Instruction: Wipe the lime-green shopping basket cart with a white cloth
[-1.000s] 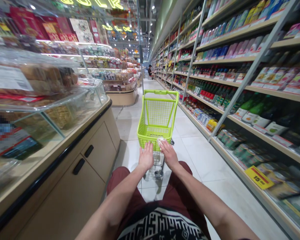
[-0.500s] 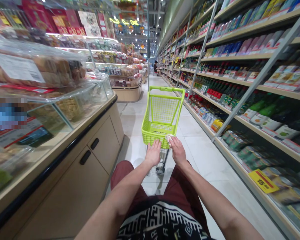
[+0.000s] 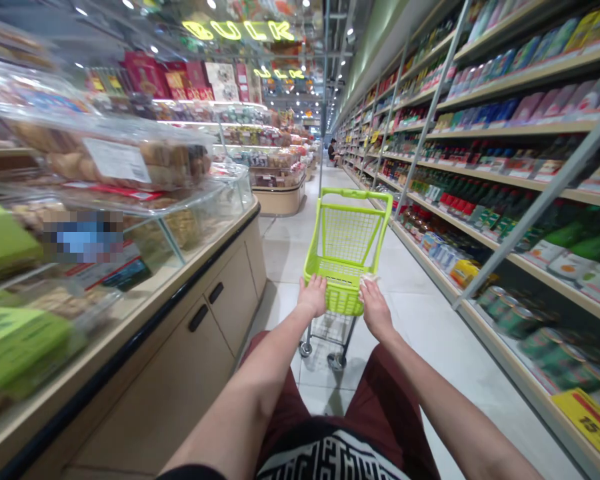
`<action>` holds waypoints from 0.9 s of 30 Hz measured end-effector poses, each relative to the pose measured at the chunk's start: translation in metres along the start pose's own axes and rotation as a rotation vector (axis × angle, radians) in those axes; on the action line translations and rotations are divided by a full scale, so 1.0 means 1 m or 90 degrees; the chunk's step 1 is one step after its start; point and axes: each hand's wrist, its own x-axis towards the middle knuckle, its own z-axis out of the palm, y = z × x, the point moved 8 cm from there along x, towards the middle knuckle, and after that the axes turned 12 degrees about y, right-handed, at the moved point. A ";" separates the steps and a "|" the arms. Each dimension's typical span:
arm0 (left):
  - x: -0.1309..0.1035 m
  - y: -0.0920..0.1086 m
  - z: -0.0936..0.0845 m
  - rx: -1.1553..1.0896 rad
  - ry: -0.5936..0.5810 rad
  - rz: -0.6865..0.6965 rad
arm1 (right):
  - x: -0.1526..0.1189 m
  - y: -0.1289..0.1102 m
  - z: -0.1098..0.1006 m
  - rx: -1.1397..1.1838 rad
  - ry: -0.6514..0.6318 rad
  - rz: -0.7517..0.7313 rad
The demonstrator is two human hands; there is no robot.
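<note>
A bright green shopping cart (image 3: 347, 303) stands in the aisle just beyond my knees. Its basket has a slotted plastic front, a wire grid back and a handle at the far side. My left hand (image 3: 313, 295) rests at the left corner of the basket's near rim, with its fingers stretched out and nothing seen in it. At the right corner, my right hand (image 3: 376, 310) presses a crumpled white cloth or tissue (image 3: 368, 278) against the rim. The inner side of the cloth is hidden by the fingers.
To the left runs a wooden counter (image 3: 180, 373) with glass edging and packaged baked goods (image 3: 150, 160). Tall shelves (image 3: 510, 177) of bottles and cans line the right. A seated person (image 3: 333, 152) is far down the aisle. White floor tiles (image 3: 415, 313) lie beside the cart.
My hands have moved apart along the basket rim, the left one to its left corner and the right one, with the cloth, to its right corner. The view has shifted left.
</note>
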 end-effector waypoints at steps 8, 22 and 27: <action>-0.006 -0.004 -0.004 -0.019 -0.039 0.010 | -0.007 0.009 0.027 0.092 -0.015 -0.074; -0.010 0.003 -0.014 -0.870 0.095 -0.226 | 0.043 -0.037 0.012 0.554 -0.278 0.435; 0.001 0.004 -0.007 -1.080 0.108 -0.397 | 0.049 -0.071 -0.008 0.311 -0.027 0.097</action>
